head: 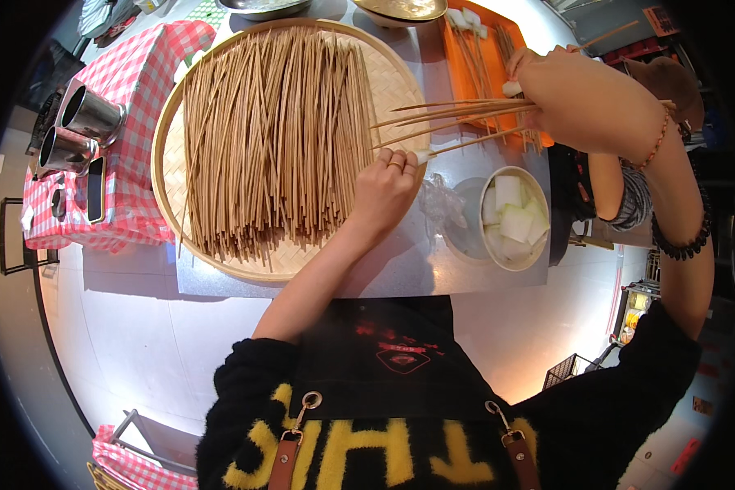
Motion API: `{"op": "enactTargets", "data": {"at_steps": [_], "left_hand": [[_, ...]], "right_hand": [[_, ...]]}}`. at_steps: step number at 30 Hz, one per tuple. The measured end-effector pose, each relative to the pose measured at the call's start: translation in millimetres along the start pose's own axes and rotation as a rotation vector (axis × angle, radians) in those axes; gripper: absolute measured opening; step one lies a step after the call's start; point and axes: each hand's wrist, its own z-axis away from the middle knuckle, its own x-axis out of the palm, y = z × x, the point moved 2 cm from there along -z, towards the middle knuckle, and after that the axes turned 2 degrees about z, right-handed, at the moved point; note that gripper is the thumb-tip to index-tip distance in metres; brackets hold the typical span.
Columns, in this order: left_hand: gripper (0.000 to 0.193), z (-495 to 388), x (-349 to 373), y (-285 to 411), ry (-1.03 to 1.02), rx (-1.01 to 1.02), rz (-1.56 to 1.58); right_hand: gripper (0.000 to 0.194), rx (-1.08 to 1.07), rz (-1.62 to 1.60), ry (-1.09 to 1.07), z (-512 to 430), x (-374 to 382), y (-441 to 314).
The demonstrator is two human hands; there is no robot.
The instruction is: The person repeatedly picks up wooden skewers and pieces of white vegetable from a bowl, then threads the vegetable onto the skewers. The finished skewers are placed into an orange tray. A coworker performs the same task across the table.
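My left hand (383, 193) pinches a pale chunk of peeled vegetable (425, 157), perhaps winter melon, over the right rim of a round woven bamboo tray (398, 79). My right hand (588, 101) grips several bamboo skewers (459, 112), fanned leftward. One lower skewer (478, 141) reaches the chunk; whether its tip is inside is hidden. A thick layer of bamboo skewers (275, 141) covers much of the tray. Right of my left hand, an oval white bowl (485, 233) holds pale green-white vegetable chunks (517, 222).
An orange tray (496, 15) holds skewered white pieces (467, 21). Another person's hand (517, 64) shows behind mine, near a white piece (512, 89). Clear plastic (444, 199) lies on the metal table (367, 275). Steel cups (92, 113) and a phone (96, 190) stand left on checked cloth.
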Motion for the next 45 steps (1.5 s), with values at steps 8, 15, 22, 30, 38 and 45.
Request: {"op": "enactTargets", "data": {"at_steps": [8, 15, 22, 30, 38, 45], "left_hand": [[0.027, -1, -1, 0, -0.010, 0.010, -0.020], [0.027, 0, 1, 1, 0.004, -0.010, -0.014], [0.026, 1, 4, -1, -0.022, -0.024, -0.004], [0.026, 3, 7, -2, -0.003, -0.035, -0.006], [0.024, -1, 2, -3, -0.011, -0.057, 0.034], [0.032, -8, -8, 2, 0.108, -0.095, 0.137]], "right_hand": [[0.027, -0.044, 0.033, 0.016, -4, 2, -2], [0.020, -0.120, 0.076, 0.030, -8, 6, -6], [0.022, -0.014, 0.003, -0.078, -8, 9, -13], [0.024, -0.047, -0.021, 0.101, -6, 20, -23], [0.030, -0.056, -0.028, 0.057, -23, 34, -13], [0.028, -0.079, -0.294, 0.017, -9, 39, 19]]}}
